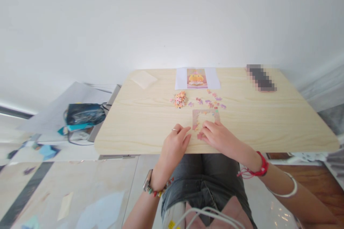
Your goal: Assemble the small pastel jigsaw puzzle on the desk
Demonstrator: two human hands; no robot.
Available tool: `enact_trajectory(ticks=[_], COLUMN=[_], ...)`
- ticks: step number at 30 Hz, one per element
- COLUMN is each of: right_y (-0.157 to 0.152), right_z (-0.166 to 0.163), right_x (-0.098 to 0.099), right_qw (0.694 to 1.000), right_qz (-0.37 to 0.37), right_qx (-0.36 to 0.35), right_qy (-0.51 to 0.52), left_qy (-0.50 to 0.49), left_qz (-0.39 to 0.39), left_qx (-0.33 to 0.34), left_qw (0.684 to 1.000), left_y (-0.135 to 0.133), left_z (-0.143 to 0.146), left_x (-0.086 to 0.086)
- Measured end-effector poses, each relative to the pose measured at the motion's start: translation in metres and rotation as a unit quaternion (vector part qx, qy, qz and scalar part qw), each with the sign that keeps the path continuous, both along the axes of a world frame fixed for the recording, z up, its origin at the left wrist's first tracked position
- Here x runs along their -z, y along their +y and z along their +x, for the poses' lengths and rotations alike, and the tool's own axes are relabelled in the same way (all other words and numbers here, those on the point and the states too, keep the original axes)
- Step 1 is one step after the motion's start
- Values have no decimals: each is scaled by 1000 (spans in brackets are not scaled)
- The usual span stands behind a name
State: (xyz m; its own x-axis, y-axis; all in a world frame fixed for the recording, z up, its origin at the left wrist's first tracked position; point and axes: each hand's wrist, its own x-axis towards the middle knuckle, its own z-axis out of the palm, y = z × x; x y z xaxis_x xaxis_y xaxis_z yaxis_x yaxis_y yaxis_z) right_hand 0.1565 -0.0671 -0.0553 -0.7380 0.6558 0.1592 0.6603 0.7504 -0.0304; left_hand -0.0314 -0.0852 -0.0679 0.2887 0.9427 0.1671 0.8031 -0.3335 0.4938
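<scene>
A partly assembled jigsaw puzzle point(196, 113) lies near the front of the table, its pink border framing an unfilled middle. My right hand point(219, 136) reaches over its lower right part, fingertips bent down on a pink puzzle piece point(199, 136) at the lower edge. The palm and fingers hide that side of the puzzle. To the left, my left hand point(175, 142) rests on the table with thumb and forefinger slightly apart and nothing visible between them. Beyond the puzzle are several loose pieces point(208, 102) and a heaped pile of pieces point(180, 99).
A sheet with a printed picture of a yellow figure point(197, 78) lies by the wall. Blurred out, a dark phone-like object point(261, 78) is at the back right. A pale square sheet point(143, 79) sits back left. A dark bag point(85, 114) stands beyond the table's left edge.
</scene>
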Motion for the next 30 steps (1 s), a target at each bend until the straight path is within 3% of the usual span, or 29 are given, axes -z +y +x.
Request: enact_trajectory(ticks=[8, 14, 30], right_y=[-3, -1, -1], right_z=[7, 0, -9], right_x=[-4, 6, -3], right_qw=[995, 998, 999], right_qz=[-61, -34, 9], right_qx=[48, 27, 47], right_qy=[70, 41, 23], left_qy=[-1, 8, -2], left_qz=[-8, -25, -6], left_qx=[13, 40, 9], left_qw=[1000, 999, 1000], left_y=[-3, -6, -1], left_z=[3, 11, 3], left_x=[-3, -4, -1])
